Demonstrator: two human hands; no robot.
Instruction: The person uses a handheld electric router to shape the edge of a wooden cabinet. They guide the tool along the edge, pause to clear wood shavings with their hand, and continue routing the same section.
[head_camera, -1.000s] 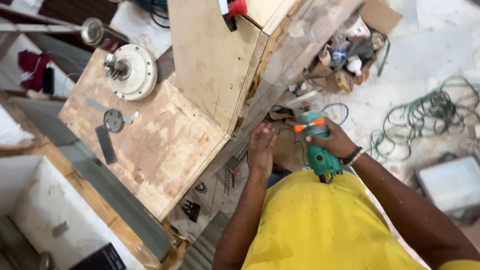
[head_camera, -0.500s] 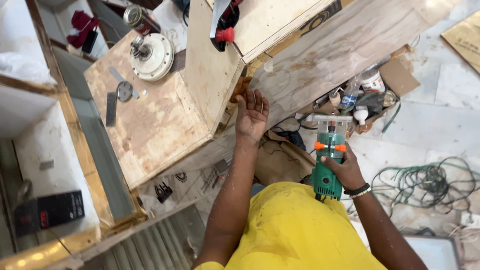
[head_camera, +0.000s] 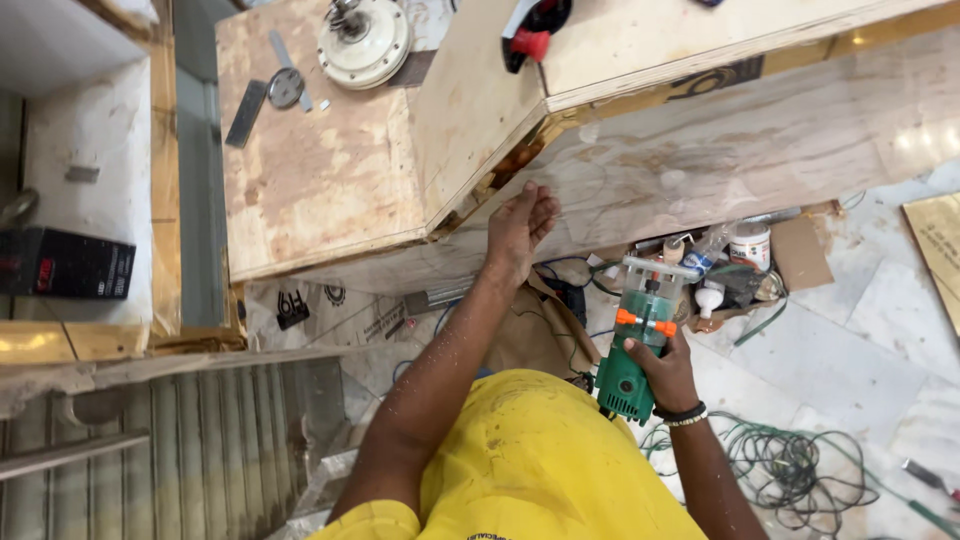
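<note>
My right hand (head_camera: 665, 372) grips a green trim router (head_camera: 640, 335) with orange knobs and a clear base, held upright below the plywood cabinet (head_camera: 330, 170). My left hand (head_camera: 518, 228) is flat, fingers together, pressed against the cabinet's lower edge where the angled side panel meets the long pale front panel (head_camera: 760, 150). It holds nothing. My yellow shirt fills the bottom of the view.
A round white motor part (head_camera: 364, 40), a metal disc (head_camera: 286, 88) and a flat bar (head_camera: 246, 113) lie on the cabinet. A red-and-black tool (head_camera: 534, 24) rests on top. Bottles and a jar (head_camera: 749, 244) sit in a cardboard tray; green cable (head_camera: 800, 470) coils on the floor.
The view has shifted closer. My left hand slid along the cabinet edge and stays pressed to it. The router in my right hand rose slightly nearer the panel.
</note>
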